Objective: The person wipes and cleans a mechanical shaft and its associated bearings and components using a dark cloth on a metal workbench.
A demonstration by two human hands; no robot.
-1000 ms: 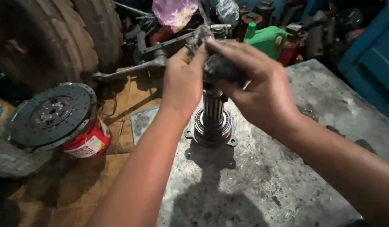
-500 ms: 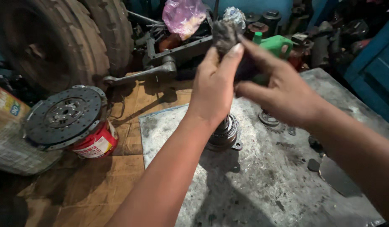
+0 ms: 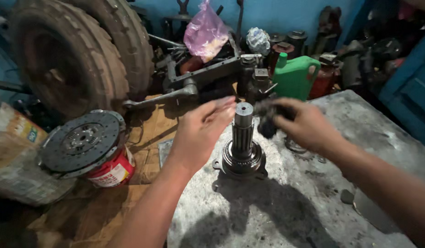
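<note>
The upright splined steel shaft on its flanged base (image 3: 242,147) stood near the grey metal tabletop's (image 3: 382,138) left edge. The left hand (image 3: 201,133) hovered beside it, fingers spread apart, while the right hand (image 3: 304,126) stayed pinched round a dark greasy part (image 3: 267,120). Greasy fingers could let that part slip and fall onto the shaft.

Bare forearms; left hand (image 3: 201,133); right hand (image 3: 304,126)

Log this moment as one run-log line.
left hand: open, beside splined shaft | right hand: holding dark part | shaft: upright on metal table
</note>
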